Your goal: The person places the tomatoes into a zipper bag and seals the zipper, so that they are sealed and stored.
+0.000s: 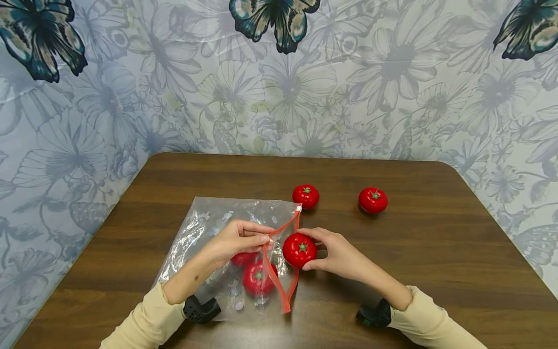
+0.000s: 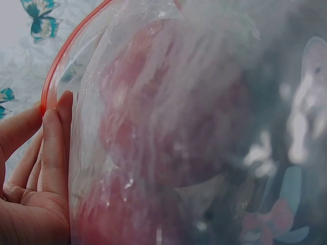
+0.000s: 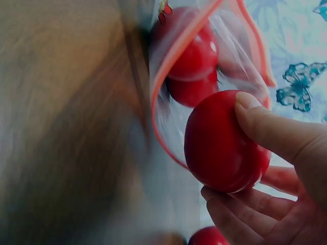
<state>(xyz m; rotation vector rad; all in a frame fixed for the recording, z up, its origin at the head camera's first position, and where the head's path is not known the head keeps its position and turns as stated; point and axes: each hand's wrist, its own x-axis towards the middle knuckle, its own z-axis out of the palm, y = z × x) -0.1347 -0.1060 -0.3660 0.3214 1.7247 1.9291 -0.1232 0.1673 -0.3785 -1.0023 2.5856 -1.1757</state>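
Note:
A clear zip bag (image 1: 205, 218) with a red zip edge lies on the table, its mouth spread to the right. My left hand (image 1: 240, 241) pinches the upper red edge (image 2: 48, 92) between thumb and fingers. Inside the bag sit two tomatoes, one (image 1: 259, 278) near the mouth and another (image 1: 242, 259) partly hidden behind the left hand. With thumb and fingertips my right hand (image 1: 337, 252) grips a third tomato (image 1: 300, 250) right at the bag's mouth. The right wrist view shows this held tomato (image 3: 222, 143) in front of the gaping red rim.
One tomato (image 1: 306, 196) rests just behind the bag's far corner, by the white slider (image 1: 299, 208). Farther right on the brown wooden table (image 1: 436, 232) stands another tomato (image 1: 373, 200). A wall with flower and butterfly patterns (image 1: 305, 97) rises behind the table.

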